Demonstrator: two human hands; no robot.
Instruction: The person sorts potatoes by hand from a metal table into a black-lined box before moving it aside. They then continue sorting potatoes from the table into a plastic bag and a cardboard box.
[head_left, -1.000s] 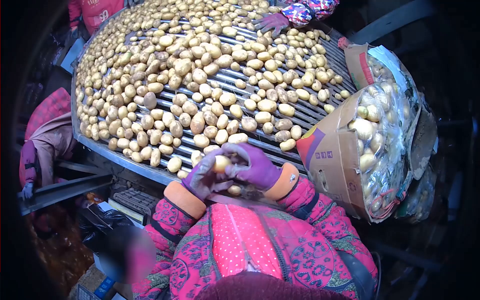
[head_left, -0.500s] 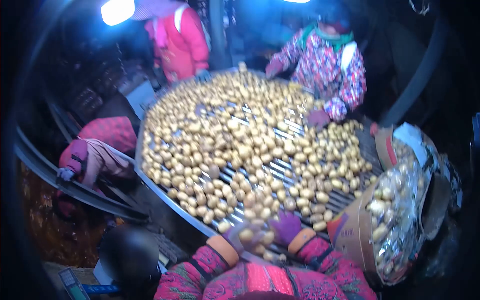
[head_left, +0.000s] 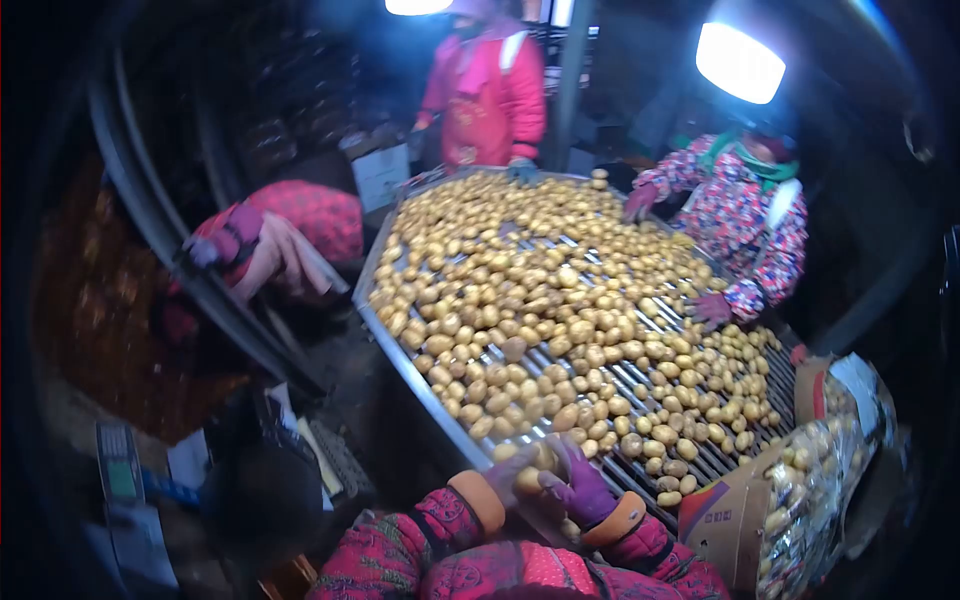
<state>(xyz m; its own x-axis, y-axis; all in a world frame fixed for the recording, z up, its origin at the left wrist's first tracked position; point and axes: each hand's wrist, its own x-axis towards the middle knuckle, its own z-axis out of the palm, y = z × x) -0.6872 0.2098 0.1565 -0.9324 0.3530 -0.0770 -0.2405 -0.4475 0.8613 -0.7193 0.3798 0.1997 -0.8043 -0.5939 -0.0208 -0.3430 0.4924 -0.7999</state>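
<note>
At the near edge of a slatted metal sorting table [head_left: 428, 400], my two gloved hands come together round several yellow potatoes [head_left: 530, 480]. My left hand [head_left: 508, 474] is slightly blurred, with its fingers against the potatoes from the left. My right hand [head_left: 584, 490], in a purple glove, curls round them from the right, thumb pointing inward. A thick layer of loose potatoes [head_left: 500, 300] covers much of the table beyond my hands. Dark bars show between them at the right.
A cardboard box [head_left: 735, 520] with plastic-covered potatoes stands close at my right. Two people stand across the table, one in red [head_left: 490, 100], one in a patterned jacket [head_left: 745, 200] with hands over the potatoes. Another person [head_left: 290, 230] bends at the left beside curved metal rails [head_left: 215, 290].
The view has swung left, so the table and people appear farther right. My hands have drawn closer together round the potatoes. The patterned-jacket person's hands remain by the table.
</note>
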